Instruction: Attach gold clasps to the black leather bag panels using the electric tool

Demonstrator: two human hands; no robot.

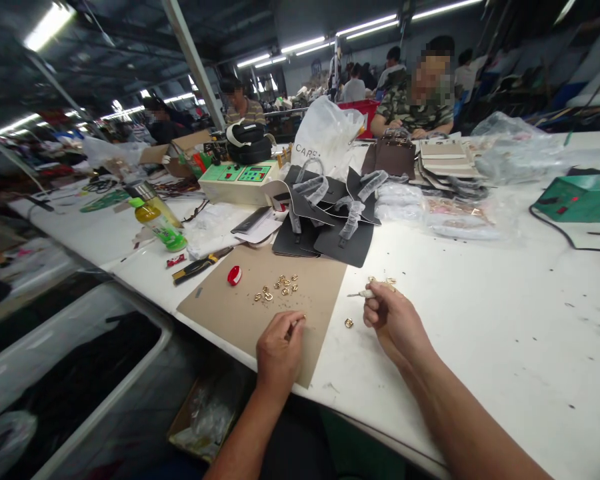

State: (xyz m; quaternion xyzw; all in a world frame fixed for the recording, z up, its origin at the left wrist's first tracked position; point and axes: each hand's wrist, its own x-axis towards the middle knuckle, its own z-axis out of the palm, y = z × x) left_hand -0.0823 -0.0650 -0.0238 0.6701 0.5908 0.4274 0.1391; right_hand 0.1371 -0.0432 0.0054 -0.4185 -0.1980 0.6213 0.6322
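My left hand (280,343) is closed in a pinch over the near right part of a brown board (220,307). A small gold metal fitting (304,317) shows at its fingertips, mostly hidden. My right hand (393,313) is wrapped round a small screwdriver (364,293) with a pale handle, its thin metal tip pointing left. Several gold buckle-like fittings (283,283) lie on the board among tiny scattered bits. One gold fitting (349,323) rests on the white table between my hands, and others (391,281) lie just beyond my right hand.
A red tape roll (235,275) and a yellow-black cutter (200,267) lie left, near a green-labelled bottle (160,227). Black bag pieces with wrapped handles (345,233) are piled ahead. A green box (580,203) stands right. A person (415,100) works across the table.
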